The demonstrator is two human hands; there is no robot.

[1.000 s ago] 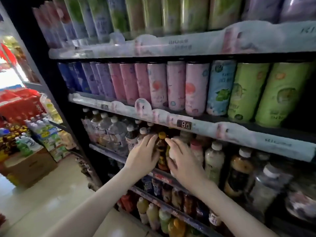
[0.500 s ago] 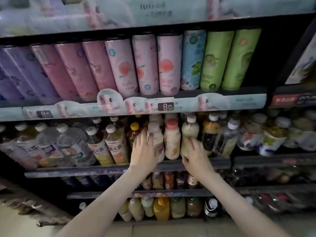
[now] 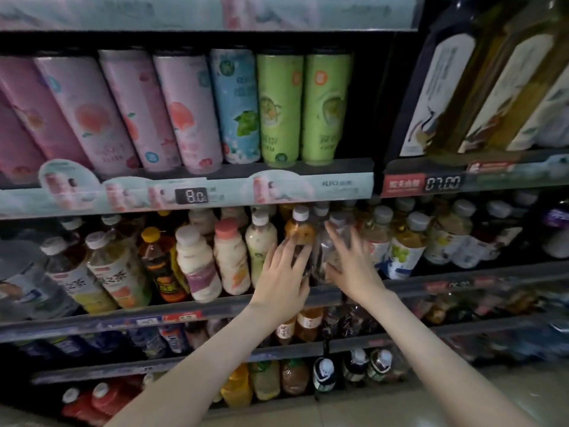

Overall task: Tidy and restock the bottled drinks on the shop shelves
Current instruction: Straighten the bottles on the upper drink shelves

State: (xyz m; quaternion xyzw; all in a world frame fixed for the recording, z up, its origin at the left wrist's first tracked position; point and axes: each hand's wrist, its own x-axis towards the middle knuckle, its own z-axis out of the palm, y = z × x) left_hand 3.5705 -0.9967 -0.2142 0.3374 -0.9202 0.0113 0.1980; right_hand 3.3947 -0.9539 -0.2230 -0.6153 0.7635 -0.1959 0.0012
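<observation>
Both hands reach to the middle shelf (image 3: pixel 172 312) of bottled drinks. My left hand (image 3: pixel 284 277) lies with fingers spread against the lower part of a dark tea bottle with a white cap (image 3: pixel 299 232). My right hand (image 3: pixel 351 263) rests, fingers apart, on a clear bottle (image 3: pixel 328 241) right beside it. Neither hand wraps fully around its bottle. Left of them stand milky bottles with a white cap (image 3: pixel 197 260) and a pink cap (image 3: pixel 229 257), and an orange-capped dark bottle (image 3: pixel 158 263).
Tall pink, blue and green cans (image 3: pixel 280 109) fill the shelf above, behind a price strip (image 3: pixel 192 195). Large yellow oil bottles (image 3: pixel 480 81) stand at the upper right. More bottles (image 3: pixel 308 325) crowd the two lower shelves. Pale floor (image 3: pixel 462 402) shows at the bottom right.
Both hands have moved right along the middle shelf, from the milky bottles to the dark tea bottle and the clear bottle. The view has swung right too.
</observation>
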